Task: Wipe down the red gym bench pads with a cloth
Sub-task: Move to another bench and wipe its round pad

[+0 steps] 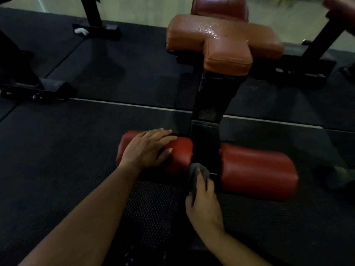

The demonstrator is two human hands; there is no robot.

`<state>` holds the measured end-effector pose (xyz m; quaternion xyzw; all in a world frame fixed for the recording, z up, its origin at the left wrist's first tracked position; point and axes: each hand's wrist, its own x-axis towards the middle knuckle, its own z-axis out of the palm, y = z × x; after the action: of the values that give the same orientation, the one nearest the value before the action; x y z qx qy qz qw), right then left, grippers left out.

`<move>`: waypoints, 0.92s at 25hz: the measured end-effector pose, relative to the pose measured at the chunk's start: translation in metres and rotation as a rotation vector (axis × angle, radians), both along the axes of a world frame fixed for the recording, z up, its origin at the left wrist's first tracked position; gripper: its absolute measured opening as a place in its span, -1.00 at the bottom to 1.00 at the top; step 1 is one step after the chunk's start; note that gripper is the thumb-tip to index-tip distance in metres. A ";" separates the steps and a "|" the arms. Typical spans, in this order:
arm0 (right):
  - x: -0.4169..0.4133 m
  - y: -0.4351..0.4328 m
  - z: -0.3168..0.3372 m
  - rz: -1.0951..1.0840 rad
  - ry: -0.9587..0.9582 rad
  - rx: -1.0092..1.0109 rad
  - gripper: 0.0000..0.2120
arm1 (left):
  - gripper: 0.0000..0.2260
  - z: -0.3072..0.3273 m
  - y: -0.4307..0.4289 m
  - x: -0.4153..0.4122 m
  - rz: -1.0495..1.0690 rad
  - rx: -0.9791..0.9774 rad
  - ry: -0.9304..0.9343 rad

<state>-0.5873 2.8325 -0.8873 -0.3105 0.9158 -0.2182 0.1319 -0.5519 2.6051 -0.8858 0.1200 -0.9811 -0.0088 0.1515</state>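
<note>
Left hand (pixel 148 148) lies flat, fingers straight, on top of the left red roller pad (pixel 180 152). Right hand (pixel 203 204) curls round a grey cloth (pixel 196 173), low beside the black frame post (pixel 205 143), between that pad and the right roller pad (pixel 257 169). Beyond, the T-shaped seat pad (pixel 222 39) glistens, possibly wet.

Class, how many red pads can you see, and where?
4: left roller pad under the left hand; right roller pad across the black post; cross-shaped pad beyond; top pad behind it. A blurred red shape top right may be a fifth.
</note>
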 end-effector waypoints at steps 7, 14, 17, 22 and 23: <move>-0.057 -0.031 0.007 0.002 0.231 -0.037 -0.28 | -0.55 -0.001 0.001 0.003 0.027 0.054 -0.073; -0.059 -0.036 -0.023 0.063 0.355 -0.063 -0.30 | -0.56 0.002 0.004 0.002 0.075 0.034 -0.100; -0.060 -0.037 -0.036 0.094 0.399 -0.080 -0.39 | -0.55 -0.001 0.002 0.001 0.061 0.033 -0.113; -0.058 -0.035 -0.039 0.090 0.480 -0.149 -0.49 | -0.59 0.000 0.006 -0.001 0.061 -0.017 -0.098; -0.058 -0.034 -0.037 0.101 0.479 -0.139 -0.49 | -0.59 0.000 0.009 -0.001 0.075 -0.018 -0.098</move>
<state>-0.6456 2.7987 -0.9241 -0.4069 0.8871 -0.1941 -0.0995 -0.5527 2.6142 -0.8855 0.1555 -0.9822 0.0115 0.1047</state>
